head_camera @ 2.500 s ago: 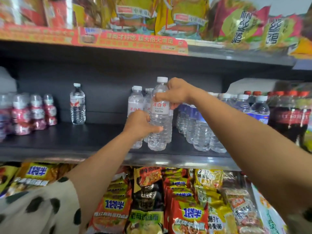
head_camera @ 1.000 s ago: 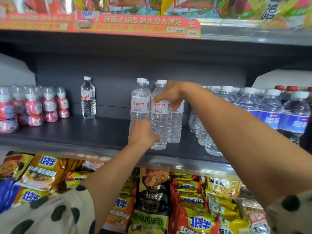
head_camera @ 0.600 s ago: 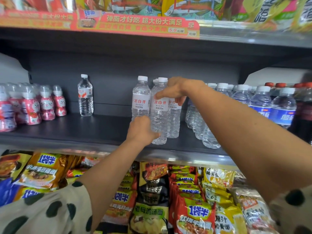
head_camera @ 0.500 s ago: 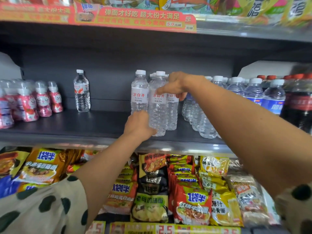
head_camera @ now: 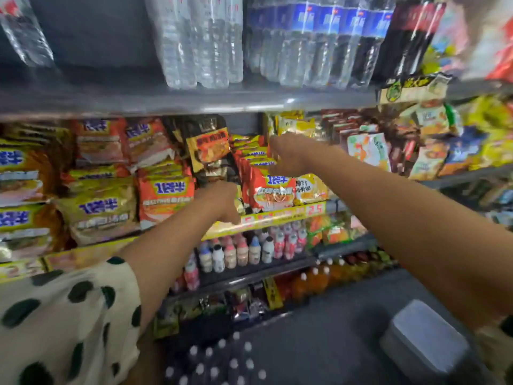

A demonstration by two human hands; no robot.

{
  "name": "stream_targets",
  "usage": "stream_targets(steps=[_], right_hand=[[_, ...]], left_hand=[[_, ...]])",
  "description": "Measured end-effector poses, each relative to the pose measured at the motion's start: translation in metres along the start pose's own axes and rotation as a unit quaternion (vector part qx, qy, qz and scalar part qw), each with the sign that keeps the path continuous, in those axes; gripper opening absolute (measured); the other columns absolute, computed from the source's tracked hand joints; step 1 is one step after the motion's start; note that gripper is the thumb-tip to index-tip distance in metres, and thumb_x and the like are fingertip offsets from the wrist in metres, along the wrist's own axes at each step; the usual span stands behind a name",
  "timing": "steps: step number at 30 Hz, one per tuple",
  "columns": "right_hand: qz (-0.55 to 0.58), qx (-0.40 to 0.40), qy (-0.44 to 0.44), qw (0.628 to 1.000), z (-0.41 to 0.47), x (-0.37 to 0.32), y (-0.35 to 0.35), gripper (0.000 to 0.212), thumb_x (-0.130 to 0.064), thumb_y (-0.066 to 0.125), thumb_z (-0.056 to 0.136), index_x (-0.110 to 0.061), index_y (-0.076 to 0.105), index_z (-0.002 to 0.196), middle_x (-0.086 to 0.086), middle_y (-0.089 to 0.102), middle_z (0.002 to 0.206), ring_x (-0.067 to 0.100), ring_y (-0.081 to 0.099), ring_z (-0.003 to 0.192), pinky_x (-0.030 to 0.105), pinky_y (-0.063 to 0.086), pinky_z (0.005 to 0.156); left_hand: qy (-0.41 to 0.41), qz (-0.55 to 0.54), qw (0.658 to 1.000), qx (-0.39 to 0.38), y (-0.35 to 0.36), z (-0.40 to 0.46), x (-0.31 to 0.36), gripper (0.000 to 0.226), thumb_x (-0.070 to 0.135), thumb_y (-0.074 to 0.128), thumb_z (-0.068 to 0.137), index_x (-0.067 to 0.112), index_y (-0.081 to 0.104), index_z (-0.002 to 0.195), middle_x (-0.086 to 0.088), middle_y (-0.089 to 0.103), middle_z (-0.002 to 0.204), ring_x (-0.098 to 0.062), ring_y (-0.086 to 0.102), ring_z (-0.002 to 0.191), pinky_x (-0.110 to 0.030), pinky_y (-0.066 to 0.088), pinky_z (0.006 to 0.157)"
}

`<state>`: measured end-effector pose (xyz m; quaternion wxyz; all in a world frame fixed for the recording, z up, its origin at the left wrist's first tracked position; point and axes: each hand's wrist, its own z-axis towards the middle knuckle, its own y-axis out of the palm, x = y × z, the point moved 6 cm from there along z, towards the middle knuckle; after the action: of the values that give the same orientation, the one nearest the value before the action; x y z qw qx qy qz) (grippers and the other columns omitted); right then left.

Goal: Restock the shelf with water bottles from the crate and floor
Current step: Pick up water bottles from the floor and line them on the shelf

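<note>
The view is blurred by motion. Clear water bottles (head_camera: pixel 200 43) with white labels stand in a group on the dark shelf (head_camera: pixel 194 102) at the top. Neither hand touches them. My left hand (head_camera: pixel 222 201) hangs in front of the noodle packets, fingers loosely curled and holding nothing. My right hand (head_camera: pixel 286 157) is higher and to the right, also relaxed and holding nothing. At the bottom edge, several white-capped bottles (head_camera: pixel 216 362) stand packed together on the floor.
Blue-labelled bottles (head_camera: pixel 313 37) and dark cola bottles (head_camera: pixel 408 31) stand to the right on the same shelf, and a lone bottle (head_camera: pixel 25 31) to the left. Below are noodle packets (head_camera: pixel 163 195) and small drink bottles (head_camera: pixel 244 251). A grey box (head_camera: pixel 427 340) sits on the floor at lower right.
Both hands have let go of the water bottle on the shelf and dropped below the shelf edge. The view has tilted down towards the floor.
</note>
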<state>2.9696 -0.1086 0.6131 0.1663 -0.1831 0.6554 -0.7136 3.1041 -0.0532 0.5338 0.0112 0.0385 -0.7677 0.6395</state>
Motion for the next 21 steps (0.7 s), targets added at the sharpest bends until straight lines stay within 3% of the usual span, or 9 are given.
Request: stream_targets(steps=[2, 4, 7, 13, 18, 21], right_hand=[[0.009, -0.033, 0.003, 0.999, -0.02, 0.003, 0.056, 0.055, -0.038, 0.062, 0.085, -0.007, 0.045, 0.127, 0.016, 0.054, 0.127, 0.035, 0.053, 0.116, 0.039, 0.045, 0.087], [0.014, -0.071, 0.003, 0.997, -0.036, 0.004, 0.114, 0.056, -0.036, 0.061, 0.086, -0.006, 0.042, 0.13, 0.017, 0.052, 0.128, 0.035, 0.052, 0.117, 0.04, 0.046, 0.086], [0.033, -0.128, 0.01, 0.991, -0.056, 0.004, 0.202, 0.058, -0.031, 0.059, 0.088, -0.008, 0.037, 0.136, 0.017, 0.049, 0.129, 0.037, 0.052, 0.116, 0.042, 0.046, 0.084], [0.097, -0.227, 0.029, 0.969, -0.08, 0.007, 0.4, 0.064, -0.027, 0.06, 0.087, -0.008, 0.03, 0.141, 0.016, 0.044, 0.132, 0.036, 0.049, 0.118, 0.04, 0.044, 0.083], [0.139, -0.309, 0.062, 0.939, -0.109, 0.008, 0.564, 0.059, -0.026, 0.058, 0.089, -0.01, 0.031, 0.139, 0.013, 0.042, 0.135, 0.036, 0.047, 0.121, 0.041, 0.044, 0.089], [0.148, -0.328, 0.076, 0.93, -0.13, 0.006, 0.661, 0.056, -0.028, 0.058, 0.087, -0.012, 0.034, 0.136, 0.013, 0.045, 0.132, 0.036, 0.05, 0.119, 0.04, 0.043, 0.092]], left_hand=[[0.015, -0.012, 0.999, -0.046, 0.048, -0.001, 0.005, 0.055, 0.037, 0.073, 0.078, 0.01, 0.054, 0.122, -0.01, 0.057, 0.123, -0.03, 0.058, 0.108, -0.036, 0.049, 0.08], [0.025, -0.028, 0.996, -0.08, 0.096, -0.001, 0.009, 0.046, 0.033, 0.072, 0.078, 0.011, 0.059, 0.116, -0.01, 0.062, 0.111, -0.028, 0.061, 0.093, -0.036, 0.049, 0.071], [0.028, -0.04, 0.992, -0.117, 0.175, 0.007, 0.014, 0.054, 0.032, 0.07, 0.081, 0.008, 0.052, 0.126, -0.01, 0.057, 0.116, -0.03, 0.058, 0.102, -0.037, 0.052, 0.083], [0.035, -0.076, 0.984, -0.158, 0.335, 0.04, 0.021, 0.049, 0.037, 0.07, 0.08, 0.013, 0.059, 0.121, -0.01, 0.063, 0.118, -0.03, 0.06, 0.107, -0.039, 0.053, 0.086], [0.023, -0.113, 0.975, -0.188, 0.481, 0.065, 0.026, 0.028, 0.027, 0.069, 0.079, 0.012, 0.06, 0.1, -0.003, 0.061, 0.095, -0.027, 0.062, 0.095, -0.034, 0.048, 0.071], [0.025, -0.133, 0.968, -0.213, 0.573, 0.074, 0.027, 0.023, 0.029, 0.068, 0.08, 0.013, 0.062, 0.096, -0.007, 0.064, 0.097, -0.027, 0.062, 0.092, -0.033, 0.049, 0.07]])
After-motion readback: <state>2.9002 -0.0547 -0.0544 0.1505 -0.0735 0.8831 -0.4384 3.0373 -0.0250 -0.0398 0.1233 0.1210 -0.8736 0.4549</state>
